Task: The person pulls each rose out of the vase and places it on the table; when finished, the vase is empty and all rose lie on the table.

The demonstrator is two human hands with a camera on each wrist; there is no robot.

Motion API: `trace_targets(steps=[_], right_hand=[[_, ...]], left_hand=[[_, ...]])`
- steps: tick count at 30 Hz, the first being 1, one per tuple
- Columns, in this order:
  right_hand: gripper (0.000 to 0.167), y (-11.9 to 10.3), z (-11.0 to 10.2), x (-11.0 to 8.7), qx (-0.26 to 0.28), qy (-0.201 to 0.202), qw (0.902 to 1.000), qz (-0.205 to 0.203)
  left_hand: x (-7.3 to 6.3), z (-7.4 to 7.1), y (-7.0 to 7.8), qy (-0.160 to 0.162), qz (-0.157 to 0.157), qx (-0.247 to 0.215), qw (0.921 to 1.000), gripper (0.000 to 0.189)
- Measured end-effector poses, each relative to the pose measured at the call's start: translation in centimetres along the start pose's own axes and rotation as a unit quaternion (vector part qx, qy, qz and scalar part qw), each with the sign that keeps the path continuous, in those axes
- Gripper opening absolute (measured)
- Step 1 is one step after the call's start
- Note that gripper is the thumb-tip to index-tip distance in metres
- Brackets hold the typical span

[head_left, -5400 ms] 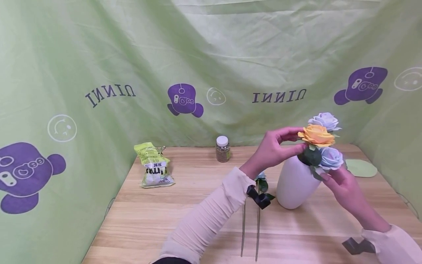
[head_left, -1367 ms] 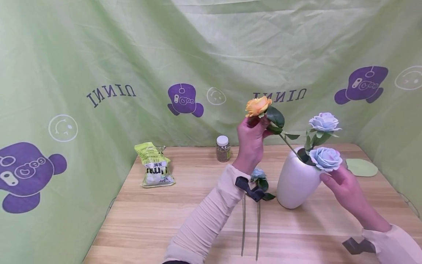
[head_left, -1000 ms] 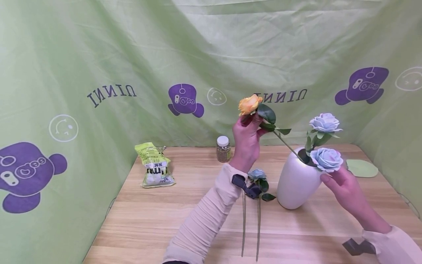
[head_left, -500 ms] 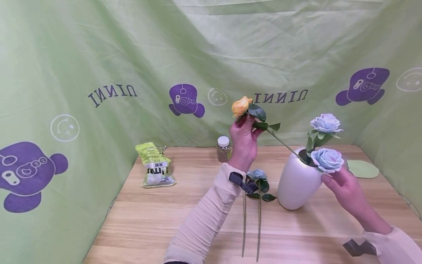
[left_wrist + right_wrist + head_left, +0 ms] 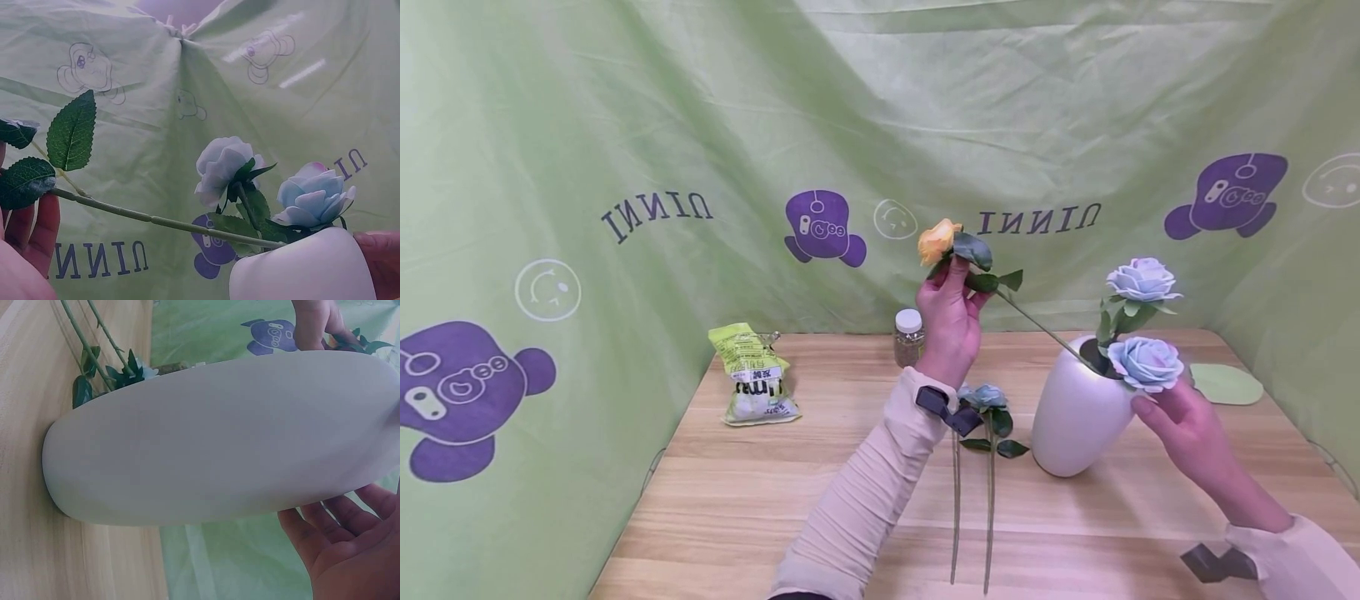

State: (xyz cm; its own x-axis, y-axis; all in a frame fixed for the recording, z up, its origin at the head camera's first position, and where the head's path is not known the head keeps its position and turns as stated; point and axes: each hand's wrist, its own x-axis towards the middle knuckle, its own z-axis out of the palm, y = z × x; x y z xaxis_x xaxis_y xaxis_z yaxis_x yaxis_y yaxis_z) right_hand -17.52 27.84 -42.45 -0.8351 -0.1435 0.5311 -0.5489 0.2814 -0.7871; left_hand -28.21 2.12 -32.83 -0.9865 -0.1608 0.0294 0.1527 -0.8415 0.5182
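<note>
In the head view, my left hand (image 5: 951, 321) pinches an orange rose (image 5: 937, 242) just below its bloom. Its long stem (image 5: 169, 222) slants down to the right, and the lower end is hidden inside the white vase (image 5: 1067, 421). Two pale blue roses stand in that vase, an upper rose (image 5: 1142, 279) and a lower rose (image 5: 1146, 364) that leans over the rim. My right hand (image 5: 1195, 437) grips the vase near its top on the right side, the thumb in front; in the right wrist view its fingers (image 5: 306, 534) lie along the wall.
Blue roses (image 5: 987, 397) with long stems lie on the wooden table (image 5: 737, 517), left of the vase. Behind them stands a white-capped jar (image 5: 908, 340). A green and white bag (image 5: 756, 379) sits at the left, and a light green mat (image 5: 1228, 384) at the right.
My left hand has drawn the orange rose's bloom away from the blue ones, to the left, so its stem now tilts over the rim. The right hand and vase have stayed put.
</note>
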Motion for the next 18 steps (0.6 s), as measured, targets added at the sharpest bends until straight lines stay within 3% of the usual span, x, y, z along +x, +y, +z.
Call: trace_targets(steps=[6,18], right_hand=[[0.063,0.01,0.00,0.02,0.008,0.002,1.0000,0.001],[0.063,0.07,-0.09,-0.02,-0.028,0.000,0.9996,0.009]], left_hand=[[0.33,-0.17,0.04,0.017,-0.011,-0.006,0.9998,0.005],[0.98,-0.85,0.39,0.046,-0.027,-0.029,0.9982,0.011]])
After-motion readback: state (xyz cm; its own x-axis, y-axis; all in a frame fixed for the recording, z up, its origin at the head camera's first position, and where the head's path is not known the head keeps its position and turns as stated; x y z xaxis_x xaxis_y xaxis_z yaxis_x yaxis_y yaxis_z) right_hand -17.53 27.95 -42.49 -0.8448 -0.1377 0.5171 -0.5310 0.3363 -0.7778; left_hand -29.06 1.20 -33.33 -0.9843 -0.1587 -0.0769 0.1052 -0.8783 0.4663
